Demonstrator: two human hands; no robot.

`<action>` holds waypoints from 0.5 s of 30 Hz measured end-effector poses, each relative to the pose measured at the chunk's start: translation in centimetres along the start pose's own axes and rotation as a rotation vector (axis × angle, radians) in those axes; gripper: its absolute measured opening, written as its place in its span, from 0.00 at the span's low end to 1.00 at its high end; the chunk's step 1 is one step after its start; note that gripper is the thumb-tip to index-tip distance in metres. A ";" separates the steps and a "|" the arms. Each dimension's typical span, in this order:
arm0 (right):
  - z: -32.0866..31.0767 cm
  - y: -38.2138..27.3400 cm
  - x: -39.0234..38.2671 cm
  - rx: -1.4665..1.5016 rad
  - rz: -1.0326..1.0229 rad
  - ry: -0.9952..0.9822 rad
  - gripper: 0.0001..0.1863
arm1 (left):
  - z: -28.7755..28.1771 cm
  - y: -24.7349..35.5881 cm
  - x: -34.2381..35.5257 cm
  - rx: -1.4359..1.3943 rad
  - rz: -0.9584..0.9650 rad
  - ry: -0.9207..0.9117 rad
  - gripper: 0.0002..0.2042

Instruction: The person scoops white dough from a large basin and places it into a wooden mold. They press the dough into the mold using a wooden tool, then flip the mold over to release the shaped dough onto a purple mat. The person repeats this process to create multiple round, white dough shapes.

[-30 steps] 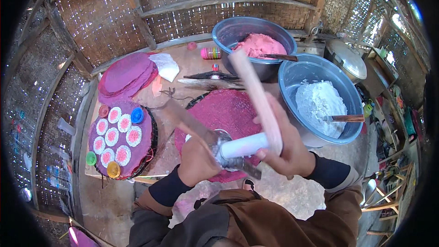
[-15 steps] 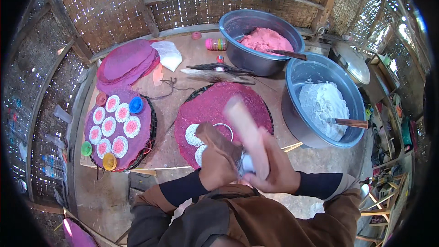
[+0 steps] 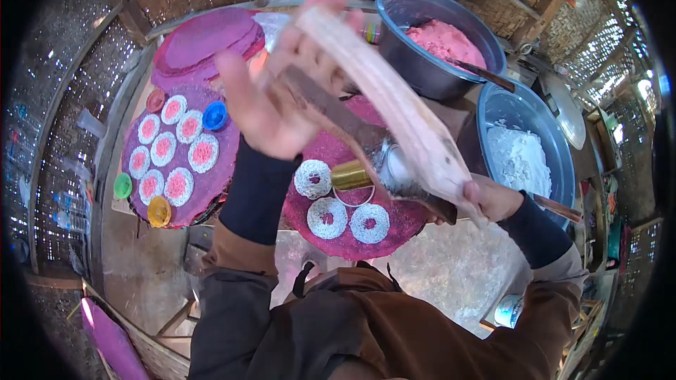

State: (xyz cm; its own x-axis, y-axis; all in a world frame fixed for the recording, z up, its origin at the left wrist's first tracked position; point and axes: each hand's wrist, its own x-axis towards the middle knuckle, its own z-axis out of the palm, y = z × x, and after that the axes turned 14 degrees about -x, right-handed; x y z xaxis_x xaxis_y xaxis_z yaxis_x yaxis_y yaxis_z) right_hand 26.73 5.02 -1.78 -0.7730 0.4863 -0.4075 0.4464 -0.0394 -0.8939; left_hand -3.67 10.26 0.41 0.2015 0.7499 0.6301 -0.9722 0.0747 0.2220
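Press [image 3: 384, 91]: two long wooden levers—one pale, one dark brown—tilted above the central mat [image 3: 403, 226], between the hands.
Barrel: white cylinder [image 3: 400, 163] set at the levers; a gold-coloured metallic tube [image 3: 346, 177] lies nearby in view, contact unclear.
Right hand [image 3: 493, 197]: fingers curled around the pale lever's lower end.
Left hand [image 3: 280, 102]: fingers spread wide near the upper lever ends; cannot tell whether they touch.
Central mat: round, rough, magenta; carries three lacy white rings [image 3: 327, 218] and a thin pale hoop [image 3: 358, 203].
Left mat [image 3: 182, 165]: carries white lacy discs [image 3: 163, 148] with pink centres, and coloured cups [image 3: 215, 116] along its edge.
Basins: deep, grey-blue; one [image 3: 405, 58] holds pink dough, the other [image 3: 514, 104] white.
Obstruction: levers and left hand cover the central mat's far part.
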 end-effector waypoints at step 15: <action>-0.1 5.3 9.3 -0.118 0.358 0.077 0.43 | -13.3 -0.8 -7.3 -0.184 0.002 0.215 0.19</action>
State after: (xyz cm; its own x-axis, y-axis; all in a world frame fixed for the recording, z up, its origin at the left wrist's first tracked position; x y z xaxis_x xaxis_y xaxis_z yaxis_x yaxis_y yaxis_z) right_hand 21.94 9.42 -10.28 -0.5250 0.5242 -0.6705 0.7343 -0.1194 -0.6682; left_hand -5.96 13.48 -14.23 0.1885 0.8708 0.4541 -0.9819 0.1764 0.0694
